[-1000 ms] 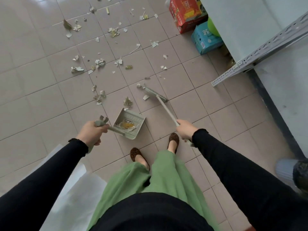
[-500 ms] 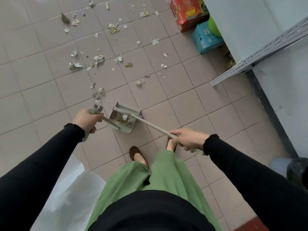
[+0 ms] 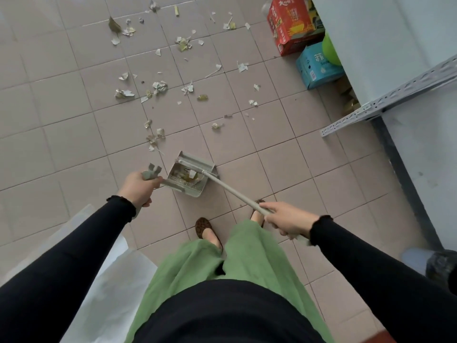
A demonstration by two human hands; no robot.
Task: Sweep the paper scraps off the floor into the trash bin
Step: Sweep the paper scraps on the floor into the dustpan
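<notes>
Grey-green plastic fills both grips: the left hand (image 3: 138, 186) is wrapped around the dustpan (image 3: 191, 175) handle, and the right hand (image 3: 288, 220) is closed on the broom (image 3: 231, 188) pole, whose head lies across the pan's mouth just ahead of the left fist. Inside the pan sit a few swept bits, while most paper scraps (image 3: 158, 87) lie scattered on the tiled floor (image 3: 284, 169) well beyond both fists. Bare tile lies open ahead of the right fist, boxes (image 3: 294, 23) and a metal shelf (image 3: 385, 105) edge the room further right, and the trash bin (image 3: 440, 266) sits behind that wrist.
</notes>
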